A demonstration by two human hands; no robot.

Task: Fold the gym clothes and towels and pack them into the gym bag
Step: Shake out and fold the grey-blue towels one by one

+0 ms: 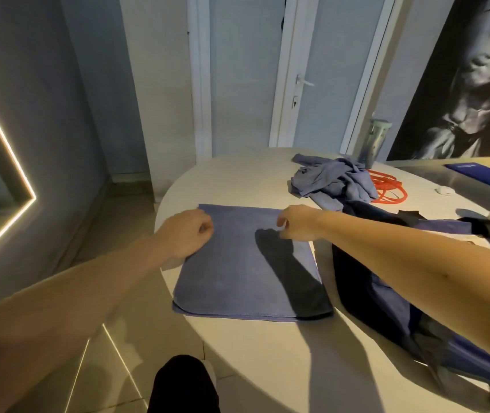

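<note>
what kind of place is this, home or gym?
Probably a gym lobby or lounge: a wall mural of a muscular torso, a coiled orange cord that looks like a skipping rope, and a lidded drink bottle on the counter.

The towel in front of me is soft, matt blue cloth; my table looks smooth and pale; the floor tiles gleam glossy.

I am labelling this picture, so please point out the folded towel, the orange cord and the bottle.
folded towel point(231, 281), head view, middle of its top layer.
orange cord point(388, 183), head view, on one strand of its loops.
bottle point(375, 144), head view, on its side wall.
</note>
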